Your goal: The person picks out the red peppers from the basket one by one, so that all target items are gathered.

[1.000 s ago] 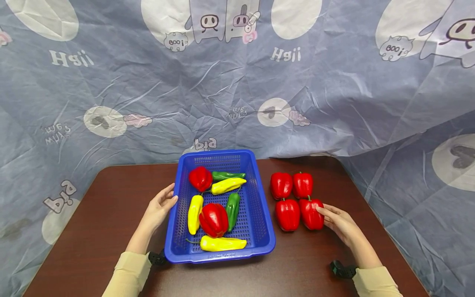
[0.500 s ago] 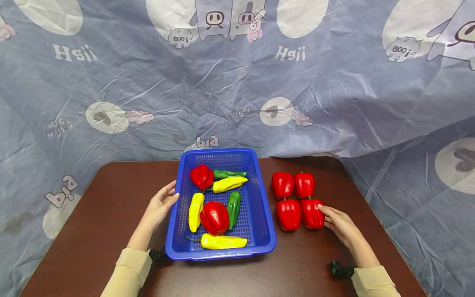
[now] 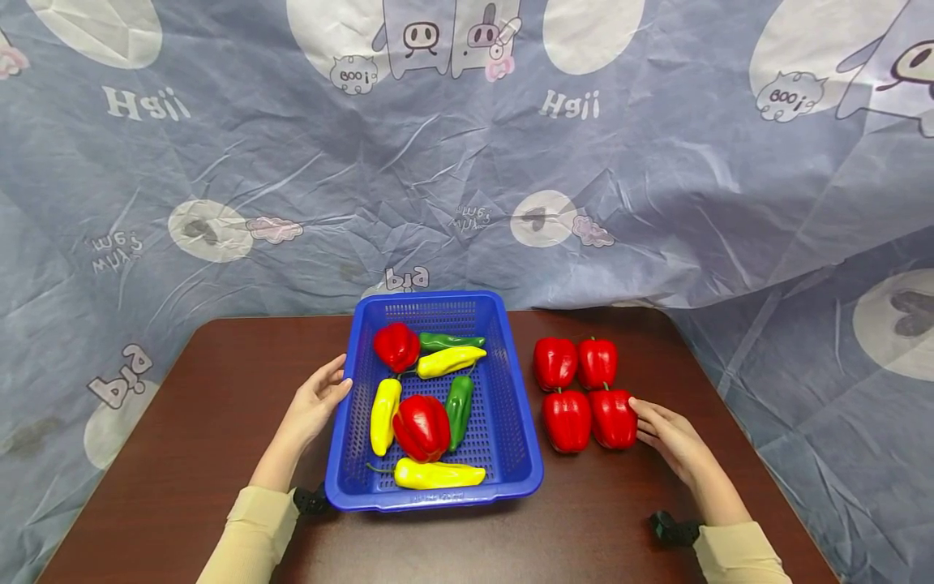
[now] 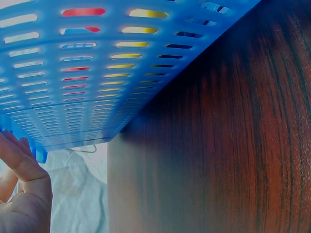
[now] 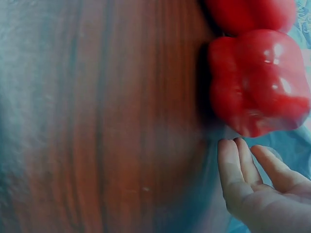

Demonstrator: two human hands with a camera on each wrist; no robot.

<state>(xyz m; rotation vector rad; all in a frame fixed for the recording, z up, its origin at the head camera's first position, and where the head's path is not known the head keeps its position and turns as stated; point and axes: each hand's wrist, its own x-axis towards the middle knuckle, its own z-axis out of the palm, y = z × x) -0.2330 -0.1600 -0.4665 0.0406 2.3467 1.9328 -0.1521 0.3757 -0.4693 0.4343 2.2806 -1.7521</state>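
My left hand [image 3: 310, 412] is at the left rim of a blue plastic basket [image 3: 438, 500], fingers and thumb touching its edge without curling round it. In the left wrist view the fingers [image 4: 19, 158] reach the basket's slotted outer wall [image 4: 73, 109]. Inside lie two red bell peppers, several yellow and green long peppers. To the right, red bell peppers stand in two rows. My right hand [image 3: 674, 444] is beside the front right bell pepper [image 3: 613, 420]. The right wrist view shows its extended fingers [image 5: 229, 155] just short of that bell pepper [image 5: 260, 82], holding nothing.
Everything stands on a dark brown wooden table [image 3: 219, 381]. The other red bell peppers are close together, one [image 3: 566, 422] between the basket and the front right one. A printed grey-blue cloth [image 3: 438, 162] hangs behind the table's back edge.
My right hand has drawn back slightly to the right, its fingertips off the front right bell pepper. The left hand stays at the basket's rim. The head view shifted a little.
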